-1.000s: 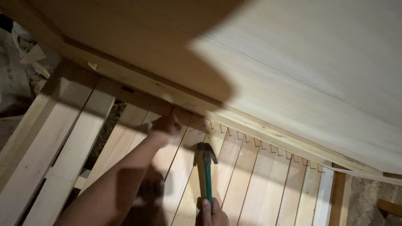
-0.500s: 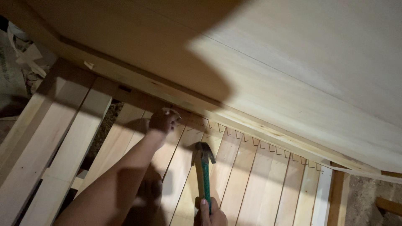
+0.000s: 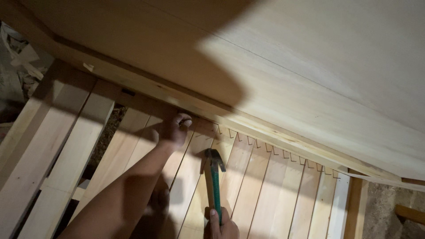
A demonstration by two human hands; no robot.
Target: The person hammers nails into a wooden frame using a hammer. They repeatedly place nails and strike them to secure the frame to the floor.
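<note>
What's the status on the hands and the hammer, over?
Left hand pressed on slats at the rail. Right hand grips green-handled hammer, head raised off the wood. Nothing between.

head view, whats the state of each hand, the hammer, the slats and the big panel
left hand: fingers pinched at the slat tops under the rail
right hand: shut on the hammer handle
hammer: upright, head raised off the slats
slats: side by side
panel: half shadowed

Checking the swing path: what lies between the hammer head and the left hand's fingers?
Only bare wooden slats separate hammer head and left hand, per the head view.
</note>
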